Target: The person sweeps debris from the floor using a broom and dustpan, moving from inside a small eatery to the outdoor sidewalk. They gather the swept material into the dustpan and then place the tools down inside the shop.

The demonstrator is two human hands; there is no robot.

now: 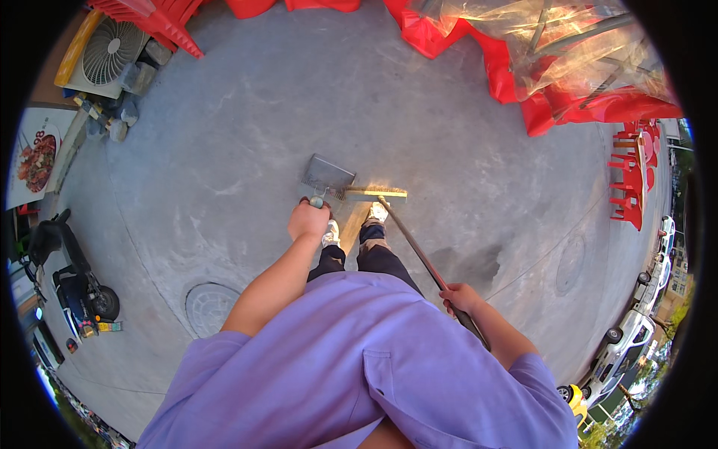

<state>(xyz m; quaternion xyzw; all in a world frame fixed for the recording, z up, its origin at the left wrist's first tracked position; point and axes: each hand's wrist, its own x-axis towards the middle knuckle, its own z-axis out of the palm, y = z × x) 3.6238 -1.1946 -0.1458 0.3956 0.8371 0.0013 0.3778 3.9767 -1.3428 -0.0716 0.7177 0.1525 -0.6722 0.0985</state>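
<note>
My left hand (309,220) is closed around the top of the handle (317,201) of a long-handled dustpan. The grey dustpan (328,172) is beyond that hand, ahead of my feet, its pan facing away from me. With my right hand (461,299) I grip the upper part of a broom's long pole (412,241), which slants down to the left. The broom head (376,194), a wide bar with pale bristles, lies across the front of my shoes, its left end against or just beside the dustpan's right edge. Most of the dustpan's handle is hidden.
Concrete pavement (269,106) surrounds me. A red-edged clear plastic sheet (589,50) hangs at upper right, with red stools (628,185) beyond. An outdoor fan unit (106,50) and stones (134,78) are upper left. A scooter (78,280) stands left; cars (620,353) are right.
</note>
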